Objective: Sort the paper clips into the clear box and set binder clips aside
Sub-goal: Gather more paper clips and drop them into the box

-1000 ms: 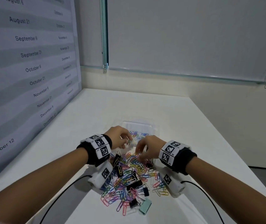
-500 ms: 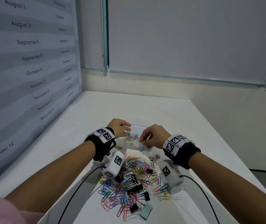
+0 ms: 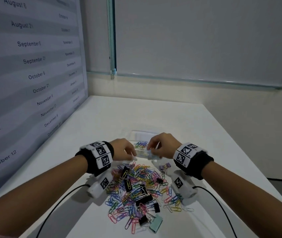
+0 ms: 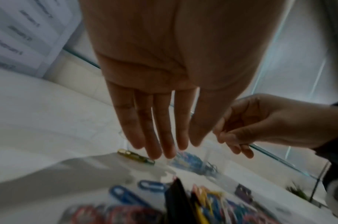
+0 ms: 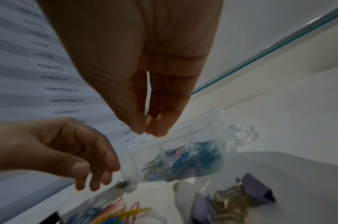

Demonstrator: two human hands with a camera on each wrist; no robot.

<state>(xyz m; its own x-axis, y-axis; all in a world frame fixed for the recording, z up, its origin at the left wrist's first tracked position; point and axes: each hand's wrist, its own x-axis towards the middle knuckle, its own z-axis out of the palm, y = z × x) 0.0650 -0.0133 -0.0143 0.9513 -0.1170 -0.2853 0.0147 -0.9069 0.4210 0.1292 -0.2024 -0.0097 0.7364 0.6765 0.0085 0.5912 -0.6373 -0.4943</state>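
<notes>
The left hand is hovering at the left end of the clear box, fingers nearly straight and relaxed, gripping nothing. The clear box, a divided plastic case, is sitting mid-desk just beyond the heap of paper clips and already containing some. It is probably light, rigid and slippery; holding it by its end walls is advisable. The paper clips are likely thin and prone to tangling, so pinching one wire loop is advisable. The right hand is hovering over the box with thumb and fingertips pressed together; whether a clip is being pinched cannot be determined. Purple binder clips are lying near it.
</notes>
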